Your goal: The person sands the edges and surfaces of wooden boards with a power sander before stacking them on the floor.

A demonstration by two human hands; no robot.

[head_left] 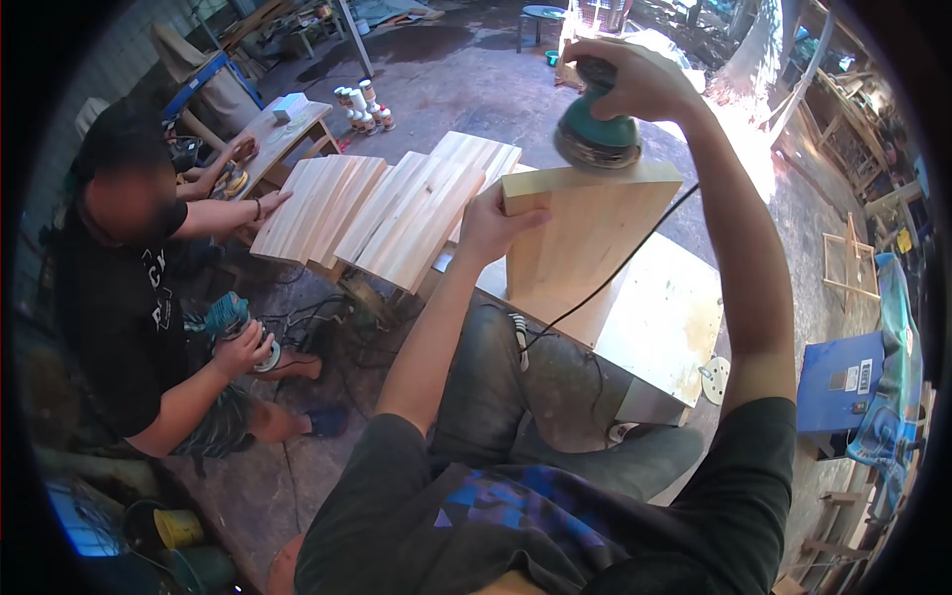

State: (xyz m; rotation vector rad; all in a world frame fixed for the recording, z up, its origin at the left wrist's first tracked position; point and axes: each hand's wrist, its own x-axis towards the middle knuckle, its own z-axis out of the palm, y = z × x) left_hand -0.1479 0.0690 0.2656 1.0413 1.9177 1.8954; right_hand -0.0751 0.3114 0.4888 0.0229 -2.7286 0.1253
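Note:
A thick pale wooden board [587, 233] stands on edge on a white-topped bench [666, 307] in front of me. My left hand [496, 220] grips the board's left end, thumb across its near face. Above the board's top edge, my right hand [635, 81] is wrapped round a green orbital sander [595, 129]. The sander's pad is at the upper edge, blurred; whether it touches cannot be made out. A black cord [620, 270] hangs down across the board's near face.
At left a co-worker [119, 288] holds a teal power sander [228, 313], the other hand on striped wooden panels [416, 213]. Several cans [365, 107] stand behind, near a wooden table [288, 134]. A blue box [841, 382] is at right; cables lie on the floor.

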